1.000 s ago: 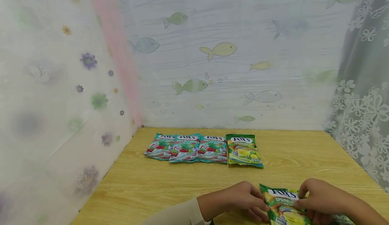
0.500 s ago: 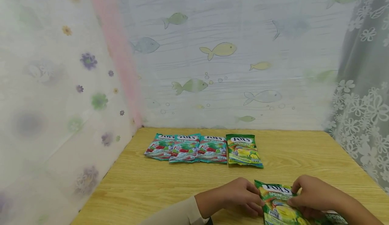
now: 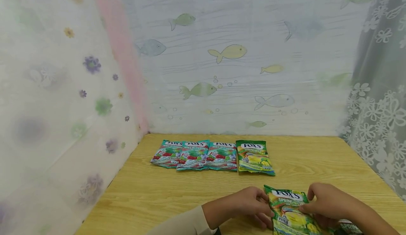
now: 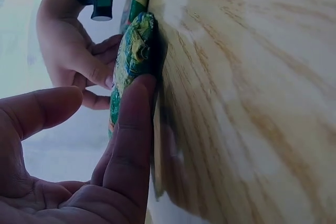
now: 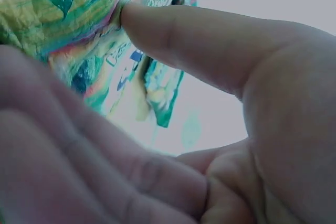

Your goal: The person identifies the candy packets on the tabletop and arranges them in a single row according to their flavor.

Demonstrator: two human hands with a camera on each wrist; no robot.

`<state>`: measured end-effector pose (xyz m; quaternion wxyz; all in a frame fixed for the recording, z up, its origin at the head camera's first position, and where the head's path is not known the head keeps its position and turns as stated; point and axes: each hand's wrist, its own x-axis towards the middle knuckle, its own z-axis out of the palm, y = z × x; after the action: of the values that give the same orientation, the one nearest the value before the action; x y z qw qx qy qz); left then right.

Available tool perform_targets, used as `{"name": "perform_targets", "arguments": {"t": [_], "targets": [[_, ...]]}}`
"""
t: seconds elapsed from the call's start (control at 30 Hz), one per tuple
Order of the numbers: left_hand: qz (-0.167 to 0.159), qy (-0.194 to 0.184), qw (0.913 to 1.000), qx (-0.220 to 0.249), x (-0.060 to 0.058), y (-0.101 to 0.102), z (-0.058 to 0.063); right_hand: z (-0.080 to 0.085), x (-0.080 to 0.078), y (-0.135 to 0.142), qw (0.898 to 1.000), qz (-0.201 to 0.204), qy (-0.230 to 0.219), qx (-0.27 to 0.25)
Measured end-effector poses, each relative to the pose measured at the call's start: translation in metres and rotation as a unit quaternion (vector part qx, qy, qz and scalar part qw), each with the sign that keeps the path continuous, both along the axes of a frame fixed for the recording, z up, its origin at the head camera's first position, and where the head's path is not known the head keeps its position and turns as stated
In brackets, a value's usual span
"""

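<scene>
A green and yellow Fox's Spring candy bag (image 3: 290, 210) lies near the table's front edge, between both hands. My left hand (image 3: 241, 206) touches its left edge with nearly straight fingers; the left wrist view shows the thumb (image 4: 47, 111) apart from the bag. On the other side my right hand (image 3: 331, 201) pinches the bag's right edge, its thumb (image 5: 173, 30) on the printed front. Part of another candy bag (image 3: 350, 227) shows under the right forearm, mostly hidden.
Farther back on the wooden table (image 3: 177, 192), three teal Mint Blossom candy bags (image 3: 193, 155) overlap in a row. A green and yellow Spring candy bag (image 3: 254, 157) lies at the row's right end. Printed curtains (image 3: 234, 86) hang behind the table.
Both hands have moved the green and yellow candy bag a little left and away from the front edge. The back row has stayed put.
</scene>
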<state>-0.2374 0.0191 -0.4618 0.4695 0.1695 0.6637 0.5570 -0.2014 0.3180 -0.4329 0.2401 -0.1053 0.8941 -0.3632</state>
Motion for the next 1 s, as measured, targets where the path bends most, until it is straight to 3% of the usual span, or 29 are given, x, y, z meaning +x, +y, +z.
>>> {"name": "perform_targets", "arguments": {"t": [0.4, 0.67, 1.0], "targets": [[-0.009, -0.009, 0.9999, 0.003, 0.0012, -0.0006, -0.0020, -0.0019, 0.0072, 0.0002, 0.999, 0.014, -0.022, -0.021], [-0.015, -0.019, 0.9995, 0.020, 0.0022, -0.0014, -0.0037, -0.0063, 0.0067, 0.0037, 0.999, -0.015, -0.034, -0.029], [-0.018, -0.016, 0.9988, 0.043, 0.0055, -0.0014, 0.0011, 0.0021, 0.0076, 0.0069, 0.999, -0.023, -0.023, -0.039]]}}
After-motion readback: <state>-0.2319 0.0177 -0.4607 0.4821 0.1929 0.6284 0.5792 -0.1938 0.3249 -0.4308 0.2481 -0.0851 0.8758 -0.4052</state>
